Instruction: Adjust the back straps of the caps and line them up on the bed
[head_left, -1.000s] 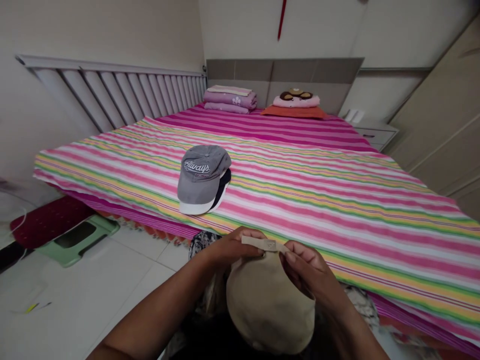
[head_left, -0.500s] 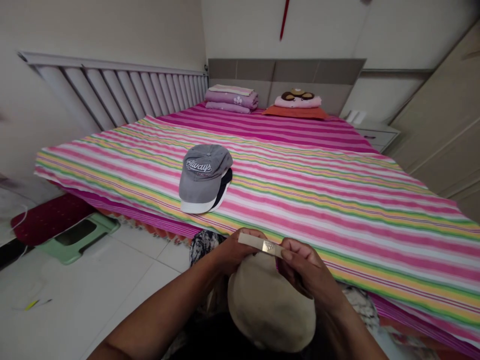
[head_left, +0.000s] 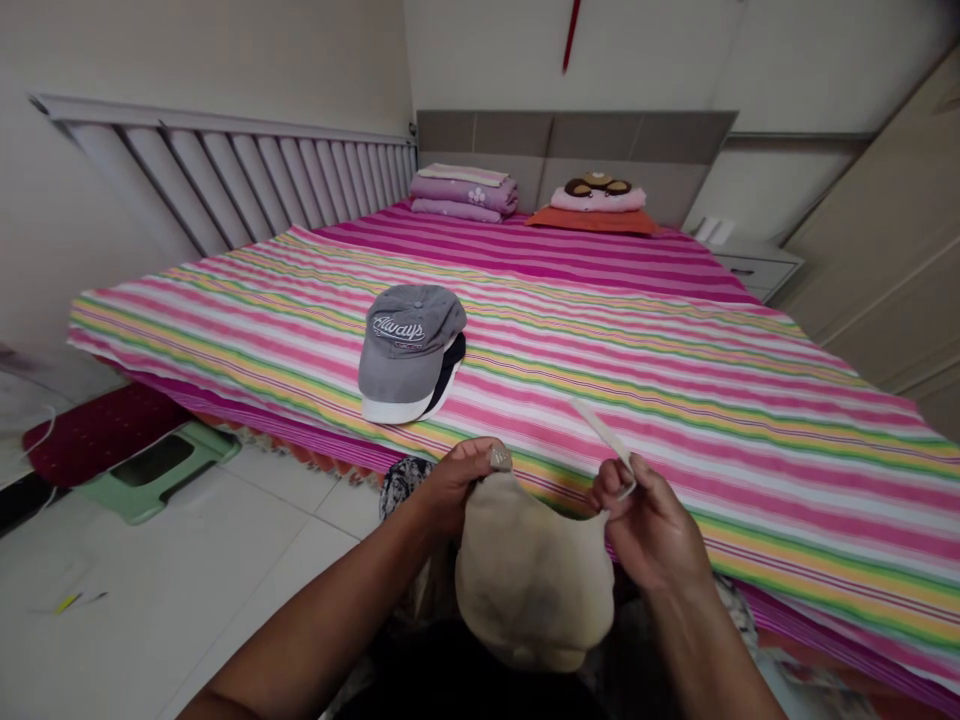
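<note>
A beige cap (head_left: 536, 570) lies over my lap, its back opening facing the bed. My left hand (head_left: 469, 475) is closed on the left end of its back edge, where a metal buckle (head_left: 501, 459) shows at the fingertips. With thumb and fingers pinched, my right hand (head_left: 649, 515) grips the cap's fabric strap (head_left: 604, 432), whose free end sticks up and to the left. Strap and buckle are apart. Beyond my hands, a grey cap with white lettering (head_left: 411, 345) rests on the bed, on top of darker and white caps (head_left: 448, 375) that it partly hides.
A striped sheet (head_left: 712, 420) covers the bed. Folded purple bedding (head_left: 465, 195) and an orange pillow (head_left: 592, 221) sit by the headboard (head_left: 510, 140). At the left on the tiled floor stands a green stool (head_left: 161, 475). A white nightstand (head_left: 757, 268) is at the far right.
The strap has come out of the buckle. My right hand has moved right and away from my left hand with the strap, and the cap's back opening is spread wider.
</note>
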